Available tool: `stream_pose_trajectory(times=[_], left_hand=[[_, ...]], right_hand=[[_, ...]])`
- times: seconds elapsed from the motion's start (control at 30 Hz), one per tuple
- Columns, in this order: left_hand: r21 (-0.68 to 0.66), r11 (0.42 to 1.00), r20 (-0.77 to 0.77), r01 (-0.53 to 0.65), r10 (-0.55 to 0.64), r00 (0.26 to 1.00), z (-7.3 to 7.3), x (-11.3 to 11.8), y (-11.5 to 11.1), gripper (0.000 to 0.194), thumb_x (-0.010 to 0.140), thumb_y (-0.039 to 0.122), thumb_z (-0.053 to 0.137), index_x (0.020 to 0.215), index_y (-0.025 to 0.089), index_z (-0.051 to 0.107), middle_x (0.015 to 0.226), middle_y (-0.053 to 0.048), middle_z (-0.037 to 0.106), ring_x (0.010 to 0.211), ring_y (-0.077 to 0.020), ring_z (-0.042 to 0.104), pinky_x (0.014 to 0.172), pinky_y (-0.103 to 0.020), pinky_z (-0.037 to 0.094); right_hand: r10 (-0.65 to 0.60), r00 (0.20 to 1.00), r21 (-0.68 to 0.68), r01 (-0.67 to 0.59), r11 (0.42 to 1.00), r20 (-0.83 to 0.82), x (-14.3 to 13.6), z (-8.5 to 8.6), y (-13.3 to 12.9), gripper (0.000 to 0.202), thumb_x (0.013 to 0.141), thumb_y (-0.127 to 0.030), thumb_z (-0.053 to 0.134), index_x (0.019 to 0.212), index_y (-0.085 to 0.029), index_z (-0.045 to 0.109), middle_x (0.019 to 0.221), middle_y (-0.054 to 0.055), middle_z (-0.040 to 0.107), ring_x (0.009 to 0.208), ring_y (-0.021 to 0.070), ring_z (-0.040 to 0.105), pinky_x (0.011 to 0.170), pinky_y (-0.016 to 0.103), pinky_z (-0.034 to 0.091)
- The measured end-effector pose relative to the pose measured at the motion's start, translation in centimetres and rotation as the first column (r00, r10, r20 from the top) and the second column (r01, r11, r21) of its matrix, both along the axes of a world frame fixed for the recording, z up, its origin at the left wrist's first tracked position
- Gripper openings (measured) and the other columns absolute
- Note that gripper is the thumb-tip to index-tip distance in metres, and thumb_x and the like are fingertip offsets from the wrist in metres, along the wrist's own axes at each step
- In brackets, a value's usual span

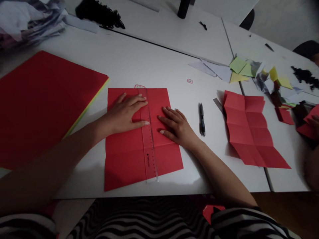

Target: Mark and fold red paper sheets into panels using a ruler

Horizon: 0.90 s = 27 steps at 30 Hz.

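A creased sheet of red paper (pixel 124 166) lies flat on the white table before me. A clear plastic ruler (pixel 149 159) runs lengthwise over it, its near end reaching past the sheet's lower edge. My left hand (pixel 127 113) is spread on the paper's left half, with fingertips and thumb on the ruler. On the right half rests my right hand (pixel 176 127), palm down with fingers apart, a little away from the ruler. A black pen (pixel 202 119) lies on the table to the right of that hand.
At left is a stack of large red sheets (pixel 50 106) with a yellow-green edge. Another folded-and-opened red sheet (pixel 249 129) lies at right, near paper scraps (pixel 241 68). Black cords (pixel 97 13) lie at the back. A person's hand (pixel 316 122) shows at far right.
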<state>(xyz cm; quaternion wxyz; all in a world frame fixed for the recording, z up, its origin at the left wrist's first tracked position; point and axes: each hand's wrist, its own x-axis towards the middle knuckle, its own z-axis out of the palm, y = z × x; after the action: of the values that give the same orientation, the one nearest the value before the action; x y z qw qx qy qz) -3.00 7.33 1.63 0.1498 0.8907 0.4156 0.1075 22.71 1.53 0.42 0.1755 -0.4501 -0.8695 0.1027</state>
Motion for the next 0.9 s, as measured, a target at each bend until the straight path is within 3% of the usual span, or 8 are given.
stream_pose_trajectory(times=[0.43, 0.53, 0.6, 0.67, 0.73, 0.9], left_hand=[[-0.003, 1.0, 0.008, -0.007, 0.007, 1.0, -0.1, 0.1, 0.1, 0.07, 0.085, 0.066, 0.048, 0.142, 0.026, 0.042, 0.149, -0.006, 0.039, 0.138, -0.0303, 0.035, 0.121, -0.049, 0.005], [0.005, 1.0, -0.017, -0.005, 0.005, 1.0, -0.1, -0.2, 0.1, 0.072, 0.086, 0.067, 0.047, 0.143, 0.024, 0.04, 0.149, -0.007, 0.039, 0.14, -0.0291, 0.032, 0.12, -0.048, 0.004], [0.011, 1.0, -0.032, -0.002, 0.002, 0.999, -0.1, -0.3, 0.1, 0.072, 0.087, 0.066, 0.045, 0.144, 0.022, 0.039, 0.15, -0.007, 0.038, 0.14, -0.0278, 0.032, 0.12, -0.047, 0.003], [0.017, 1.0, -0.042, -0.003, 0.003, 0.999, -0.2, -0.5, 0.0, 0.072, 0.088, 0.066, 0.043, 0.144, 0.021, 0.038, 0.15, -0.007, 0.038, 0.141, -0.0268, 0.031, 0.12, -0.045, 0.002], [0.024, 1.0, -0.046, -0.008, 0.009, 0.999, -0.2, -0.6, -0.1, 0.071, 0.088, 0.065, 0.043, 0.143, 0.021, 0.039, 0.151, -0.007, 0.037, 0.141, -0.0256, 0.031, 0.12, -0.044, 0.001], [0.018, 0.999, -0.042, -0.031, 0.031, 0.999, -0.4, -0.8, -0.2, 0.072, 0.086, 0.066, 0.048, 0.142, 0.02, 0.041, 0.153, -0.009, 0.034, 0.142, -0.0247, 0.029, 0.119, -0.044, -0.002]], right_hand=[[-0.009, 1.0, -0.041, 0.01, 0.999, 0.011, 0.1, 0.2, 0.1, 0.049, 0.093, -0.047, 0.052, 0.138, -0.028, 0.049, 0.155, 0.005, 0.035, 0.145, 0.0204, 0.027, 0.119, 0.049, 0.022], [-0.031, 0.997, -0.066, 0.026, 0.997, -0.065, -0.2, 0.4, -0.2, 0.048, 0.092, -0.045, 0.055, 0.137, -0.028, 0.05, 0.155, 0.004, 0.034, 0.145, 0.0233, 0.026, 0.119, 0.052, 0.019], [-0.127, 0.973, -0.118, 0.105, 0.987, -0.195, -0.5, 0.8, -0.6, 0.048, 0.091, -0.044, 0.057, 0.136, -0.028, 0.052, 0.155, 0.005, 0.035, 0.145, 0.0258, 0.027, 0.118, 0.054, 0.022], [-0.27, 0.89, -0.243, 0.189, 0.952, -0.366, -0.8, 1.3, -1.2, 0.05, 0.09, -0.044, 0.057, 0.138, -0.029, 0.05, 0.154, 0.006, 0.036, 0.143, 0.0274, 0.031, 0.114, 0.054, 0.031], [-0.405, 0.768, -0.426, 0.191, 0.884, -0.496, -0.9, 2.0, -1.7, 0.055, 0.089, -0.045, 0.059, 0.14, -0.03, 0.047, 0.153, 0.006, 0.038, 0.14, 0.0278, 0.036, 0.11, 0.053, 0.039], [-0.68, 0.439, -0.754, 0.01, 0.657, -0.587, -0.3, 3.4, -1.1, 0.058, 0.083, -0.042, 0.067, 0.137, -0.034, 0.047, 0.146, 0.006, 0.047, 0.127, 0.0257, 0.052, 0.101, 0.046, 0.048]])
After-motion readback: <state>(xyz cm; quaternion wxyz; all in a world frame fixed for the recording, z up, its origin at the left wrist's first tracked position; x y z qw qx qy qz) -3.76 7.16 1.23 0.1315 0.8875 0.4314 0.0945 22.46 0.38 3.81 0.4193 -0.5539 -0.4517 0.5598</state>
